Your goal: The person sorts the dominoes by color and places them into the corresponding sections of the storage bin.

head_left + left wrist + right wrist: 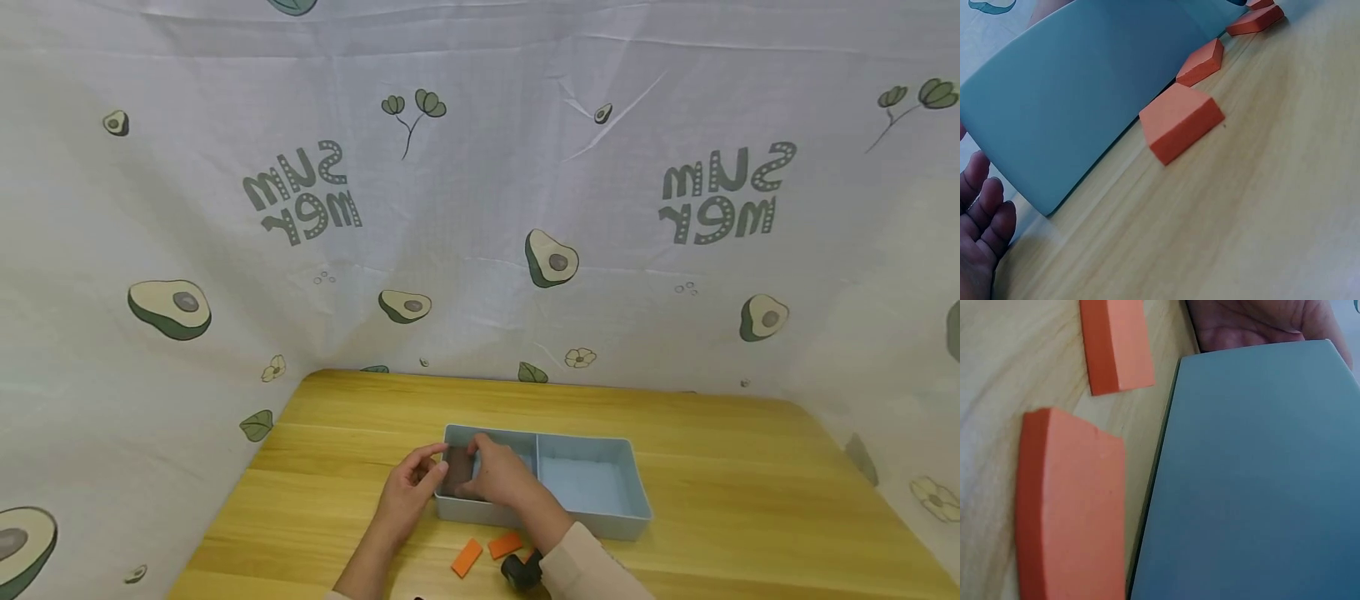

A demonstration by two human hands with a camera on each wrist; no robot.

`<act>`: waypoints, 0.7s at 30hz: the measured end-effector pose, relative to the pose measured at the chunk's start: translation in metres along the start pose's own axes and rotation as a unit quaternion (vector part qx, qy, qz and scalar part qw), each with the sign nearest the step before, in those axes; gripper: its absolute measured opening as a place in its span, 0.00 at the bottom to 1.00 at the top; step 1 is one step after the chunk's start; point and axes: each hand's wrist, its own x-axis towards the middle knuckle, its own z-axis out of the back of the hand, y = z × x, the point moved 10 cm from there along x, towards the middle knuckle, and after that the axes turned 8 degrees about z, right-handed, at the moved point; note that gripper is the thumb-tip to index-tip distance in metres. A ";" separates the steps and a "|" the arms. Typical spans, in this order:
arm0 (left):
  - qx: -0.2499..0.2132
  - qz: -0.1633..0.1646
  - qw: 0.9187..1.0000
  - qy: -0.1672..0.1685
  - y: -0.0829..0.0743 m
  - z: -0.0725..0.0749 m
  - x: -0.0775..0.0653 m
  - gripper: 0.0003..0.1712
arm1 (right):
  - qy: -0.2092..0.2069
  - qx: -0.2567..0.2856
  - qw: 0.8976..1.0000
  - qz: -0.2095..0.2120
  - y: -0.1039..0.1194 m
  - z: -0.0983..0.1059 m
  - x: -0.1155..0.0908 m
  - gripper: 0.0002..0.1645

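A pale blue box (600, 523) with two compartments stands on the wooden table. In its left compartment is a flat, dark brown rectangular piece (456, 468). My right hand (501, 477) reaches over the front wall and pinches this piece, thumb at the near end and fingers at the far end. At the box's left end, my left hand (408, 487) has its thumb and index finger by the rim, beside the brown piece. The left wrist view shows its other fingers (991, 215) loosely bent next to the end wall. Both wrist views hide the box's inside.
Several orange blocks lie before the box, among them one at the left (467, 557) and another (506, 545) nearer the right forearm. A black device (519, 573) sits at the right wrist. A printed white cloth (480, 208) hangs behind the table (750, 483).
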 end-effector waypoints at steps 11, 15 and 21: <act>-0.001 -0.004 1.000 0.002 -0.002 0.000 0.002 0.18 | -0.035 0.056 0.998 0.022 0.001 0.005 0.003 0.29; 0.002 -0.006 1.000 0.006 -0.001 -0.001 0.004 0.18 | -0.052 0.072 0.996 0.029 0.003 0.010 0.002 0.27; 0.014 -0.003 1.000 -0.002 0.002 0.001 0.006 0.18 | -0.124 0.117 0.981 0.089 0.018 0.031 -0.008 0.17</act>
